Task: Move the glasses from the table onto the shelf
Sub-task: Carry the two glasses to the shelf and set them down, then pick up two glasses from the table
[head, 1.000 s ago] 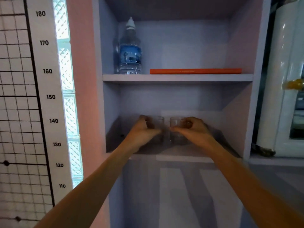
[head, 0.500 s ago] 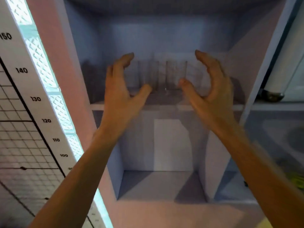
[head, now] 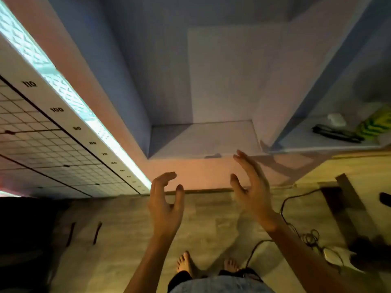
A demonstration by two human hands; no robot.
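1. Hanging in front of the shelf unit (head: 211, 81), both forearms reach forward with palms turned toward each other.
2. The left hand (head: 165, 206) has its fingers curled and spread, its grip open around nothing.
3. The right hand (head: 251, 187) is straighter, fingers extended upward, its grip likewise wide and empty.
4. The lowest shelf compartment (head: 203, 138) is bare; the glasses are out of view.
5. Bare feet (head: 186, 263) stand on the wooden floor (head: 127, 229).
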